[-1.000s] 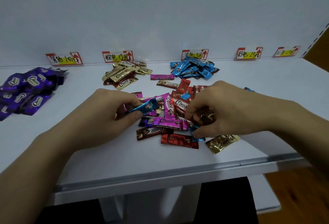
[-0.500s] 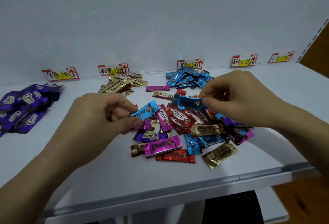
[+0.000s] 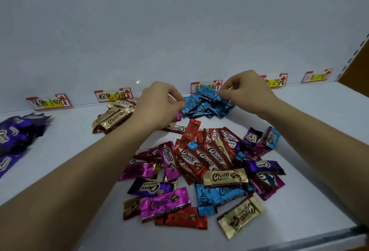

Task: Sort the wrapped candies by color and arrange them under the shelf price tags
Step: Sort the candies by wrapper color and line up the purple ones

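White shelf, 2 hands each pinching 1 blue candy lengthwise, seemingly over blue pile.

A mixed heap of foil-wrapped candies, red, magenta, purple, blue and gold, lies jumbled and overlapping at the front of the white shelf. Along the back, sorted piles sit under the price tags: purple candies at far left, gold candies next, blue candies in the middle. Two blue pieces are held just above the blue pile.
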Available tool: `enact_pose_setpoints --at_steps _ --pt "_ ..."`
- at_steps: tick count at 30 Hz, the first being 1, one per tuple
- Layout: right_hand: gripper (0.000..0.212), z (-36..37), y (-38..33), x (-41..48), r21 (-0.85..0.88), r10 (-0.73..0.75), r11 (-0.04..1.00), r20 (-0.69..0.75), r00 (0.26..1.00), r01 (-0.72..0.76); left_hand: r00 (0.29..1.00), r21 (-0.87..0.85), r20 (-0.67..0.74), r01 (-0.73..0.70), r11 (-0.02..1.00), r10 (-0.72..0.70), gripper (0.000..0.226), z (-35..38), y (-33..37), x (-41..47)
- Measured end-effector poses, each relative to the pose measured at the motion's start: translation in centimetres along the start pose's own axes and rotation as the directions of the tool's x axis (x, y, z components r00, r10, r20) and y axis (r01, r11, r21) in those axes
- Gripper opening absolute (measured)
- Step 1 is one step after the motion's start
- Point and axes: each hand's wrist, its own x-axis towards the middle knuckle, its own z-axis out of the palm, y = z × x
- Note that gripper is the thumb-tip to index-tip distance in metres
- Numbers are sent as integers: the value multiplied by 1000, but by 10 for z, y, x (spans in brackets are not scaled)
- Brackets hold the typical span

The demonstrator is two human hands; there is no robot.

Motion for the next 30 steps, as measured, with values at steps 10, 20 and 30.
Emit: enact_pose_setpoints --at_steps 10,20,30 --pt "9 -1 12 -13 67 -185 981 57 981 181 997 157 4 -78 984 79 18 -13 5 -14" --pt "6 -36 -37 -60 187 -601 774 521 606 606 865 200 369 -430 880 339 10 -38 8 -66" --pt "42 -35 -20 -105 33 -498 682 752 431 730 747 173 597 -475 863 291 44 -27 9 -70"
